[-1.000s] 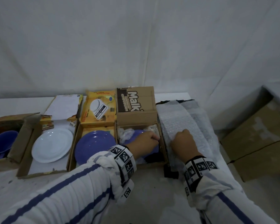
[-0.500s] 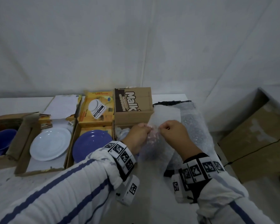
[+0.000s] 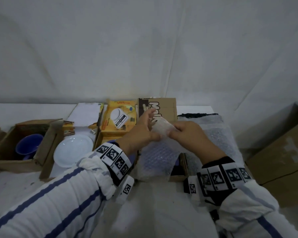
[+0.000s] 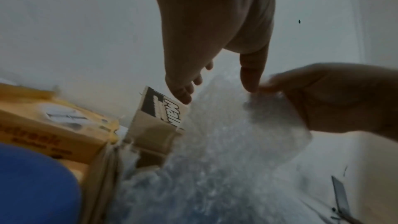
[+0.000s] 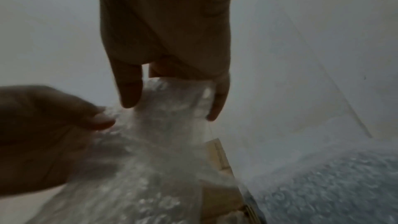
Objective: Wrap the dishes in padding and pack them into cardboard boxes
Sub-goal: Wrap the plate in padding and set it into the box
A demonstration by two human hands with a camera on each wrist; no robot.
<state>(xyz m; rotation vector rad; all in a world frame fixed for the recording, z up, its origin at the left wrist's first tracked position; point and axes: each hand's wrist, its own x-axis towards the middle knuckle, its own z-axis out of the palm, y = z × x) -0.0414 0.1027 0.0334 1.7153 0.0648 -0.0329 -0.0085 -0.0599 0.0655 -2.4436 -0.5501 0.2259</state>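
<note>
A sheet of bubble wrap (image 3: 157, 157) (image 4: 226, 125) (image 5: 172, 108) hangs over the open brown box (image 3: 169, 107) (image 4: 163, 110). My right hand (image 3: 186, 134) (image 5: 168, 23) pinches its top edge between thumb and fingers. My left hand (image 3: 143, 133) (image 4: 215, 23) pinches the same edge with its thumb, its fingers stretched up behind the sheet. A white plate (image 3: 72, 152) lies in an open box to the left. A blue bowl (image 3: 28, 145) sits in the far-left box. My left wrist hides most of a blue plate (image 4: 32, 185) in the yellow box (image 3: 119, 117).
A stack of bubble wrap (image 3: 215, 134) lies on the table right of the brown box. Large cardboard boxes (image 3: 282, 160) stand beyond the table's right edge. A white wall closes off the back. The boxes stand in a row along the table.
My left hand has left the brown box and my right hand has lifted a sheet off the stack. Both hands now hold it up, higher than half a second ago.
</note>
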